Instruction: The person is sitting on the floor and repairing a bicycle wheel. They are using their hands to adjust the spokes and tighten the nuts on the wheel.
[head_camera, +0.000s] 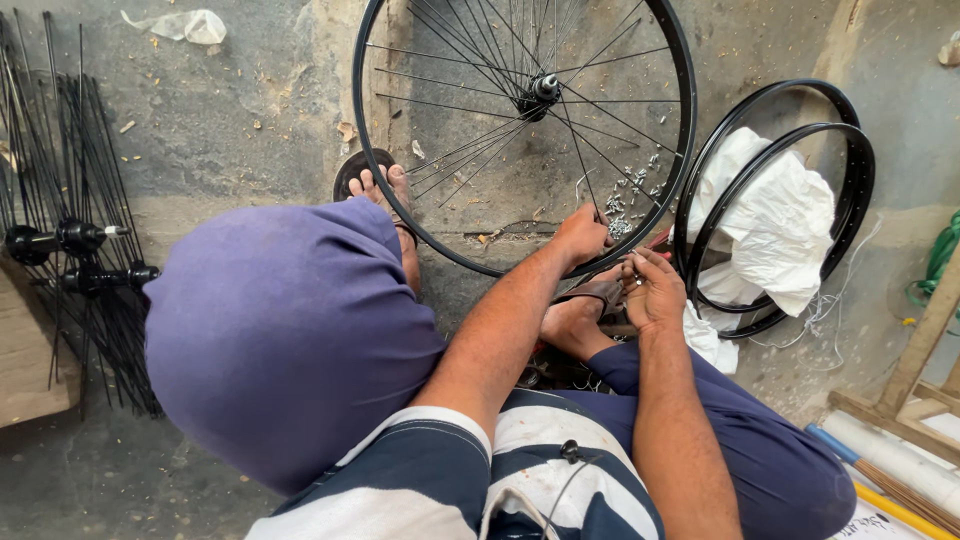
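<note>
Black spoked wheel (520, 130); perhaps unfinished.

Glossy black metal wheel rim (686, 130), thin metal spokes (600, 125); rough, dusty concrete floor (250, 130); crumpled white plastic sheet (775, 225); matt purple cloth trousers (280, 330).

wheel (520, 140) top cut off by frame edge, tiny item in right hand (655, 290) indiscernible, spoke bundle (70, 220) cropped left

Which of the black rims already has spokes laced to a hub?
The big rim under the left hand, with spokes running to its hub. The two bare rims lying around white plastic have none.
</note>
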